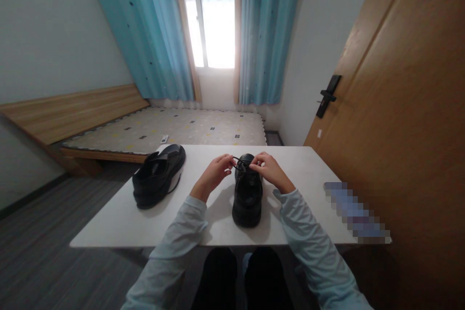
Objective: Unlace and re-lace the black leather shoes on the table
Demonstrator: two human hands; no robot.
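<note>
A black lace-up shoe (247, 198) stands upright on the white table (214, 223), its heel towards me and its toe pointing away. My left hand (218, 172), on the shoe's left side, pinches a black shoelace (237, 159) that loops out from the shoe's front. On the right side my right hand (268, 167) is closed at the laces, its fingertips pressed together; what it grips is too small to make out. The other black shoe (156, 179) rests at the table's left, with a lace trailing beside it.
At the table's right edge lies a blurred blue item (354, 210). Behind the table is a bed (192, 128) with a small white remote (164, 139) on it. A wooden door (399, 106) stands on the right.
</note>
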